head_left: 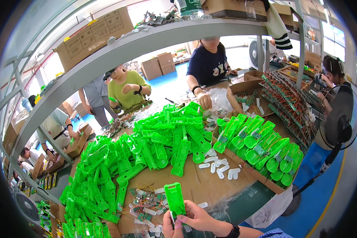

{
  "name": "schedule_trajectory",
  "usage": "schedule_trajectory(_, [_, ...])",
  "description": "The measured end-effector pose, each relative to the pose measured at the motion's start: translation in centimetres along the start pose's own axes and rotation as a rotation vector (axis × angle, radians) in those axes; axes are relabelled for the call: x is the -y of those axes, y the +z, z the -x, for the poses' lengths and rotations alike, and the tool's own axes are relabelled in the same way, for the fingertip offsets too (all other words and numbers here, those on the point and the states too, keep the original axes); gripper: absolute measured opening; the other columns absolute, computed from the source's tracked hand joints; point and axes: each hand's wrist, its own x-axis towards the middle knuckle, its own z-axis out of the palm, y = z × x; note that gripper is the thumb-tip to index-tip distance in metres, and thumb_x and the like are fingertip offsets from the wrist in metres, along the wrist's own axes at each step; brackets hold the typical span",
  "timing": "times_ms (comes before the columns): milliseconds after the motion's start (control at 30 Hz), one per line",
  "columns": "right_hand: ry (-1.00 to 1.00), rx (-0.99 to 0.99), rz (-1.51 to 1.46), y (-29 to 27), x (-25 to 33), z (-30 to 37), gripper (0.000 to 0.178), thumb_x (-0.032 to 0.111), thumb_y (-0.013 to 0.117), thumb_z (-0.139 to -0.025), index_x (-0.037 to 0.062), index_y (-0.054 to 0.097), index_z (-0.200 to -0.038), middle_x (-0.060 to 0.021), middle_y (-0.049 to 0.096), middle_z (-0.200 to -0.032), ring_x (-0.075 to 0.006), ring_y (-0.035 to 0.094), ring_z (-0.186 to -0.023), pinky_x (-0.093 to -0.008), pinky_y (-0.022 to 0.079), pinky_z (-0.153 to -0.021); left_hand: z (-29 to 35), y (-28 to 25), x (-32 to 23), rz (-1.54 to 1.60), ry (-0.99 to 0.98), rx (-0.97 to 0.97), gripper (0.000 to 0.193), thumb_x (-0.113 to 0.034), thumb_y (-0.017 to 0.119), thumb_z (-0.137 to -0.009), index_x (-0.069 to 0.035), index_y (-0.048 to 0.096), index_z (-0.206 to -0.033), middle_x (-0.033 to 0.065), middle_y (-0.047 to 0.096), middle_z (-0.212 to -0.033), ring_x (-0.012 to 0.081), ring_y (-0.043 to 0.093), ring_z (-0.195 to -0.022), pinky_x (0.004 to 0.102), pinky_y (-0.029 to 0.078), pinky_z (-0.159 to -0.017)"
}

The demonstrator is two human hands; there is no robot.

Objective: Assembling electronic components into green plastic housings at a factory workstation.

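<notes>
Low in the middle, a bright green plastic housing (173,197) stands tilted up between my two hands. My right hand (200,218) is closed on its lower end, thumb pressed against the front. My left hand (171,227) grips the same end from the left and is partly cut off by the lower edge. Close by on the left lie small circuit boards (148,200) with red and yellow wires, mixed with white plastic pieces. Beyond them a large heap of similar green housings (146,148) covers the cardboard. Loose white oval pieces (222,168) lie right of the heap.
At right, a cardboard box (248,173) holds rows of green housings with boards and wires. Stacked wired board panels (287,105) rise behind it. A black fan (339,125) stands beside the table. A grey shelf (146,37) crosses overhead. Co-workers (208,65) sit across the table.
</notes>
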Motion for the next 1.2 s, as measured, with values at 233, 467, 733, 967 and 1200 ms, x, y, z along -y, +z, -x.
schedule_trajectory(233, [-0.111, -0.265, -0.067, 0.7, 0.8, -0.6, 0.009, 0.001, 0.054, -0.081, 0.0041, 0.056, -0.089, -0.0029, 0.055, -0.089, -0.0114, 0.056, -0.075, -0.0246, 0.046, -0.062, -0.8, 0.4, 1.6, -0.065, 0.068, 0.033, 0.034, -0.011, 0.045, -0.088, -0.002, 0.038, -0.120, 0.0031, 0.052, -0.091, 0.0067, 0.049, -0.072, 0.0180, 0.040, -0.059])
schedule_trajectory(467, [0.042, 0.050, -0.065, -3.0, -0.9, -1.4, 0.035, 0.004, 0.051, -0.086, 0.0024, 0.035, -0.117, -0.0071, 0.051, -0.107, -0.0132, 0.050, -0.100, -0.0291, 0.042, -0.086, -1.5, 0.4, 1.9, -0.080, -0.051, 0.080, 0.033, -0.011, 0.042, -0.090, 0.000, 0.037, -0.120, 0.0097, 0.049, -0.107, 0.0167, 0.049, -0.095, 0.0263, 0.040, -0.080])
schedule_trajectory(733, [0.073, -0.021, -0.112, -4.3, 1.2, -0.9, 0.038, 0.005, 0.052, -0.087, 0.0026, 0.035, -0.120, -0.0062, 0.053, -0.106, -0.0123, 0.052, -0.096, -0.0274, 0.043, -0.082, -3.0, 2.0, 1.1, -0.160, 0.120, 0.197, 0.035, -0.007, 0.040, -0.089, 0.001, 0.035, -0.123, 0.0127, 0.045, -0.114, 0.0220, 0.044, -0.106, 0.0307, 0.034, -0.092])
schedule_trajectory(967, [0.039, -0.026, -0.092, -4.5, 0.1, -0.9, 0.036, 0.007, 0.051, -0.087, 0.0026, 0.034, -0.118, -0.0057, 0.053, -0.102, -0.0121, 0.053, -0.092, -0.0264, 0.044, -0.079, -2.8, 2.0, 1.3, -0.126, 0.061, 0.212, 0.037, -0.007, 0.041, -0.088, 0.001, 0.035, -0.124, 0.0131, 0.044, -0.117, 0.0227, 0.043, -0.109, 0.0307, 0.033, -0.093])
schedule_trajectory(1200, [0.031, 0.012, -0.106, -4.0, 0.6, -0.7, 0.040, 0.008, 0.051, -0.087, 0.0021, 0.032, -0.122, -0.0060, 0.053, -0.102, -0.0117, 0.054, -0.091, -0.0261, 0.045, -0.077, -2.8, 1.6, 0.7, -0.074, 0.045, 0.238, 0.035, -0.013, 0.039, -0.091, 0.001, 0.036, -0.123, 0.0114, 0.045, -0.114, 0.0203, 0.045, -0.104, 0.0293, 0.035, -0.090])
